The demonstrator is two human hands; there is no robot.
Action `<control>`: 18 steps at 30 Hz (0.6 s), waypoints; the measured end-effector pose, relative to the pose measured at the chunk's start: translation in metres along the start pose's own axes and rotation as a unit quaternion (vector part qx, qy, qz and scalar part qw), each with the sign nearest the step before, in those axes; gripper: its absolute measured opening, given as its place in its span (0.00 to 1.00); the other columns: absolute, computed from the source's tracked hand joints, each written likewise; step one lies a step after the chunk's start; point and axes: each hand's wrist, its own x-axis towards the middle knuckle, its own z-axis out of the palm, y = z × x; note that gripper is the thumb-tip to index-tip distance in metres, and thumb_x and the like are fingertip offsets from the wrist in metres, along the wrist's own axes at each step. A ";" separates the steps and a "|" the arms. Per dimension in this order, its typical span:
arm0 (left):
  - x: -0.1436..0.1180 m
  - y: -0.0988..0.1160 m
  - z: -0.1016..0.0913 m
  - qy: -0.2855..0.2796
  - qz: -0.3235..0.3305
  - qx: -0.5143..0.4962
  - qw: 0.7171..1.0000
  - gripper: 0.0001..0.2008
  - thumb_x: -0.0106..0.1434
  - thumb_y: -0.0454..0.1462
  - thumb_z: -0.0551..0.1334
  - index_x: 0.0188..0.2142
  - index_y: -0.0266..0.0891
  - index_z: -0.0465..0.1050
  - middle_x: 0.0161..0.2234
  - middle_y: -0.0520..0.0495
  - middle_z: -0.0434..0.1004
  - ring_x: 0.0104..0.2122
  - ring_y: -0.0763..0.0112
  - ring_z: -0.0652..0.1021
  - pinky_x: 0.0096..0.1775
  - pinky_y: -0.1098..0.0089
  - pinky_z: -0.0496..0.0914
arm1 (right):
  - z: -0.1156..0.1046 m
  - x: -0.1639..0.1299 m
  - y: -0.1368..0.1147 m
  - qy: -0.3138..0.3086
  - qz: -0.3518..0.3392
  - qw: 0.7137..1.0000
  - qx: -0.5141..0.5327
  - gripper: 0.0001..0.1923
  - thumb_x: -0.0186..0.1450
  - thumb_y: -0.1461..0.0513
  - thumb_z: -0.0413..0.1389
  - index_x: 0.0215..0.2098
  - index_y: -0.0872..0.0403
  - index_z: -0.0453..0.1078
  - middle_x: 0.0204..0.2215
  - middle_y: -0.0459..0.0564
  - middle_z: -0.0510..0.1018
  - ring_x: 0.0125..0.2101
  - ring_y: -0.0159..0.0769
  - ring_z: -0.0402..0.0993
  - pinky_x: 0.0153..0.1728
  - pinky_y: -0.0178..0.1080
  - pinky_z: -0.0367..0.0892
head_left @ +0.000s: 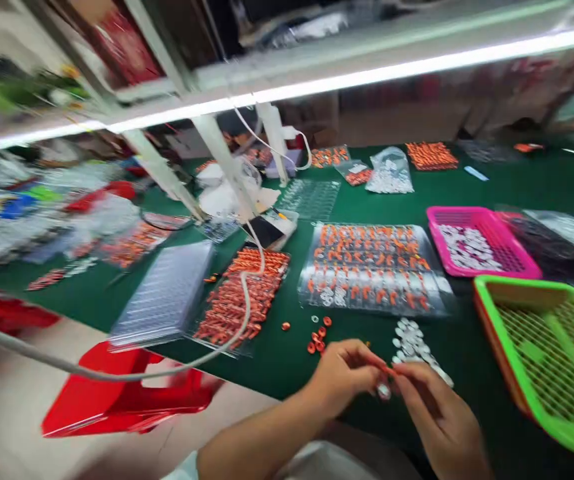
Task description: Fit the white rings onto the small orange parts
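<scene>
My left hand [341, 377] and my right hand [437, 413] meet at the near edge of the green table [477, 193]. Between their fingertips they pinch a small orange piece [383, 367] and a small white piece [383, 391]; motion blur hides how the two fit. A few loose orange rings [317, 337] lie just beyond my left hand. A small heap of white parts [414, 347] lies just beyond my right hand. Farther back sits a clear blister tray [371, 270] with rows of orange and white parts.
A green mesh basket [547, 353] stands at the right, a pink basket [481, 243] with white parts behind it. Left of centre lie an empty clear tray [164, 297], a tray of orange parts [241, 300], a white cable [117, 373] and red stools [117, 393] below.
</scene>
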 end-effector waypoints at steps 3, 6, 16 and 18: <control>0.004 0.012 -0.009 -0.015 -0.005 -0.024 1.000 0.07 0.48 0.34 0.69 0.26 0.35 0.73 0.19 0.51 0.78 0.19 0.76 0.75 0.25 0.76 0.67 | -0.012 -0.001 -0.004 -0.022 0.068 0.997 0.027 0.11 0.70 0.62 0.52 0.50 0.48 0.69 0.41 0.48 0.78 0.36 0.36 0.79 0.37 0.37 0.75; 0.006 0.011 -0.014 -0.023 -0.029 -0.054 0.998 0.05 0.51 0.32 0.68 0.27 0.36 0.72 0.20 0.51 0.78 0.21 0.76 0.75 0.27 0.76 0.66 | -0.018 -0.003 -0.007 -0.012 0.078 0.996 0.033 0.11 0.69 0.64 0.52 0.48 0.48 0.70 0.41 0.49 0.76 0.38 0.36 0.76 0.40 0.39 0.73; 0.006 0.002 0.001 -0.006 -0.038 -0.018 0.999 0.04 0.49 0.31 0.66 0.26 0.36 0.72 0.19 0.50 0.78 0.19 0.77 0.73 0.26 0.76 0.66 | -0.006 -0.019 -0.010 -0.032 0.041 0.997 0.055 0.10 0.67 0.69 0.54 0.45 0.50 0.69 0.36 0.48 0.76 0.36 0.35 0.74 0.37 0.38 0.71; 0.006 0.001 0.002 -0.004 -0.033 -0.007 0.999 0.03 0.49 0.30 0.66 0.26 0.36 0.73 0.19 0.51 0.78 0.20 0.77 0.73 0.27 0.76 0.67 | 0.000 -0.019 -0.011 -0.030 0.034 0.998 0.036 0.12 0.66 0.69 0.55 0.47 0.50 0.67 0.36 0.48 0.75 0.35 0.34 0.74 0.36 0.37 0.72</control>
